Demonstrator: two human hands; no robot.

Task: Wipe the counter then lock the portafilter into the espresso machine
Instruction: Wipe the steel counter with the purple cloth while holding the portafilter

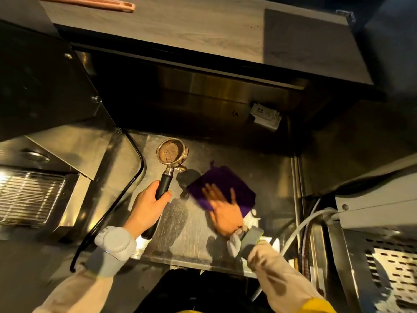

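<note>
Two hands | left hand [150,203] grips portafilter [171,154] | right hand [222,211] flat (fingers spread) on purple cloth [225,184]

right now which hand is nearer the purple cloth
Right. The right hand lies flat on the purple cloth; the left hand is apart from it to its left, gripping the portafilter handle.

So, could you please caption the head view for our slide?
Right hand wipes steel counter with purple cloth; left hand holds filled portafilter.
</note>
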